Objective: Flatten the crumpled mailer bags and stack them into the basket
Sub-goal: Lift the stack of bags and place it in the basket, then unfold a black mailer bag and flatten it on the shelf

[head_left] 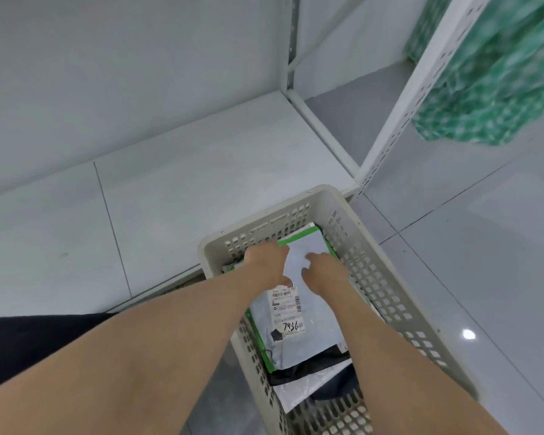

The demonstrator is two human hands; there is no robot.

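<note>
Now I've got left hand [266, 262] and right hand [322, 271] pressing flat, uncurled fingers on the top mailer [308, 328] in the basket [421, 309]; it looks light, floppy and slick, so I'd pinch its 2 edges.

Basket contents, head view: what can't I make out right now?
All head view.
- Lower bags: buried under the labelled mailer and forearms; count unclear.
- Label: print too small, blurred.
- Left hand, right hand: fingertips blurred; pressing or pinching unclear.
- Basket: near end cut by the bottom edge.
</note>
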